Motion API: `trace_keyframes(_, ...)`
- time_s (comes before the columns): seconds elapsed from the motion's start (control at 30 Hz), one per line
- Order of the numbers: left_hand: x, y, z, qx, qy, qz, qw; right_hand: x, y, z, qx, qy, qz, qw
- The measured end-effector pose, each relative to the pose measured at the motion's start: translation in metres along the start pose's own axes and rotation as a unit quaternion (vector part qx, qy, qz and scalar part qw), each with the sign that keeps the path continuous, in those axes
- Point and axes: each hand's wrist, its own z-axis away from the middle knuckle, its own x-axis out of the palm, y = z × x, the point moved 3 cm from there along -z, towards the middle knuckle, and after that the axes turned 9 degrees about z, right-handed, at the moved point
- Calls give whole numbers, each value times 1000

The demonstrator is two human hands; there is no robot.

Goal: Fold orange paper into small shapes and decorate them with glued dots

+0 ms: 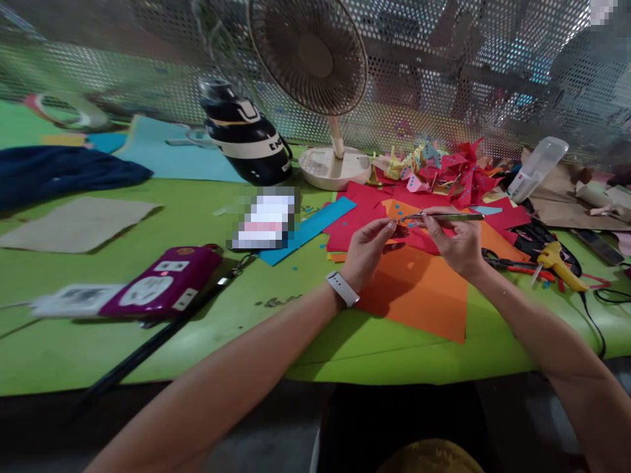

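Note:
My right hand (456, 243) grips slim metal tweezers (466, 217) between thumb and fingers, their tip pointing left. The tip meets the fingertips of my left hand (367, 246), which are pinched together. Whatever sits in that pinch is too small to make out. A pale watch strap (342, 289) circles my left wrist. Beneath both hands lie red paper sheets (340, 226) and an orange sheet (419, 295). Small blue dots (399, 209) are scattered on the paper near the tweezers' tip.
Folded red, pink and yellow paper pieces (463, 174) are heaped behind my hands. A yellow glue gun (559, 263) and scissors (497, 261) lie right. To the left are a blue paper strip (310, 230), a phone (266, 220) and a purple power bank (167, 282). A fan (335, 167) and black bottle (251, 144) stand behind.

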Motion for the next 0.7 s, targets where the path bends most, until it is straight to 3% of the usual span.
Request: trace_keyframes(0.7,1,1,0,-1,-4,6,1000,-1,-1,-2,8,10,-13,1000)
